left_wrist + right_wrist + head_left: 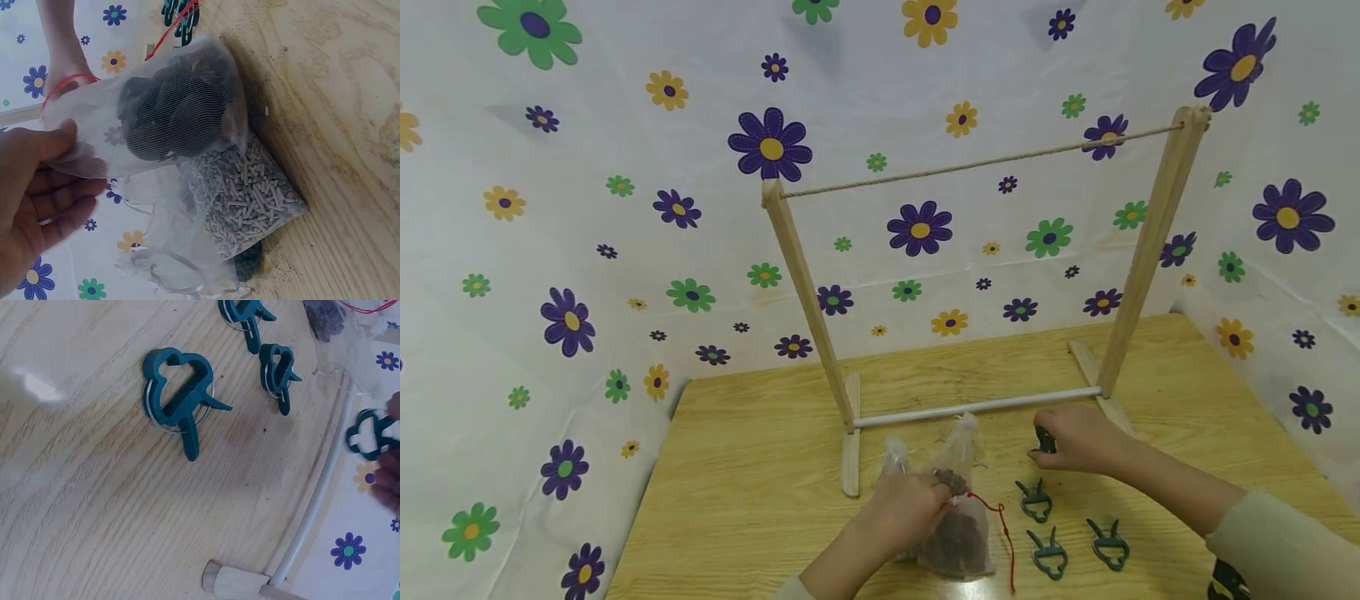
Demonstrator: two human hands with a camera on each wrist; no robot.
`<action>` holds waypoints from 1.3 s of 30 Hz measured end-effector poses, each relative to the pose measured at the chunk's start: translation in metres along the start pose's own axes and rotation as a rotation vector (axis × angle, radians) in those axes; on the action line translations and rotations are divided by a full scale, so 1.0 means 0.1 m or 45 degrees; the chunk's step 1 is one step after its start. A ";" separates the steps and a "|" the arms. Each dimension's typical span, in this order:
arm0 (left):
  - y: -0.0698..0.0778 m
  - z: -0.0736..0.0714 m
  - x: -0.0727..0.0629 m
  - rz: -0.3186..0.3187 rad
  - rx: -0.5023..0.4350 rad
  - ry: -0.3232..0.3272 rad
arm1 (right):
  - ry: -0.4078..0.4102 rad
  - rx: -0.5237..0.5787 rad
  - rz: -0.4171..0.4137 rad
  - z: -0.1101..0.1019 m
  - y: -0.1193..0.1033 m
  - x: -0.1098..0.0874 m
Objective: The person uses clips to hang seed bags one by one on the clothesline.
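Observation:
In the head view my left hand (pixel 898 512) pinches the top of a white mesh bag (pixel 957 546) with dark lumps inside and a red drawstring (pixel 1006 533) trailing to the right. The left wrist view shows my thumb and fingers on the sheer neck of this mesh bag (pixel 181 112). Beside it lies a bag of pale pellets (pixel 247 194). My right hand (pixel 1082 442) grips a dark green plant clip (pixel 1045 439) above the table; the right wrist view shows the clip's cloud-shaped loop (pixel 367 434). Further green clips (pixel 1048 554) lie below that hand.
A wooden frame (pixel 805 292) stands at the back of the table, with a rope (pixel 977 167) strung across its top and a white rod (pixel 977 408) low down. Another sheer bag (pixel 964 442) stands behind the held one. Flowered cloth surrounds the table.

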State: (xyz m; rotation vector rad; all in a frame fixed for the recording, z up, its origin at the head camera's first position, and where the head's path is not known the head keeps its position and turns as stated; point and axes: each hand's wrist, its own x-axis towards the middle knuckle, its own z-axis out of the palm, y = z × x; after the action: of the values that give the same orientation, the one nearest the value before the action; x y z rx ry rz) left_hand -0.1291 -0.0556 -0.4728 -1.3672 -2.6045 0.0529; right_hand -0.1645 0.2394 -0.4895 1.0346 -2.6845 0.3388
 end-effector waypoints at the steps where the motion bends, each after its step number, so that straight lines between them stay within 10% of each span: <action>1: -0.01 0.01 0.00 0.043 0.017 0.064 | 0.103 -0.030 -0.112 0.00 0.01 0.01; 7: -0.12 0.03 0.05 0.307 0.071 0.487 | 0.571 -0.235 -0.639 -0.08 0.09 0.12; 15: -0.23 -0.08 0.24 0.426 0.142 0.786 | 0.781 -0.267 -0.868 -0.27 0.09 0.25; 28: -0.42 -0.39 0.57 0.420 0.290 0.981 | 0.821 -0.282 -0.925 -0.75 0.14 0.43; 39: -0.38 -0.70 0.94 0.429 0.313 0.904 | 0.815 -0.339 -0.889 -1.17 0.18 0.39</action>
State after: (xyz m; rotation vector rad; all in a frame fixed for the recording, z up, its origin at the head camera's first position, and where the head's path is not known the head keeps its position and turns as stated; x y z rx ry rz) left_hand -0.1985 -0.0044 -0.3846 -1.3920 -1.7204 -0.0530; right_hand -0.1887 0.2633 -0.3691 1.3930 -1.6363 0.1292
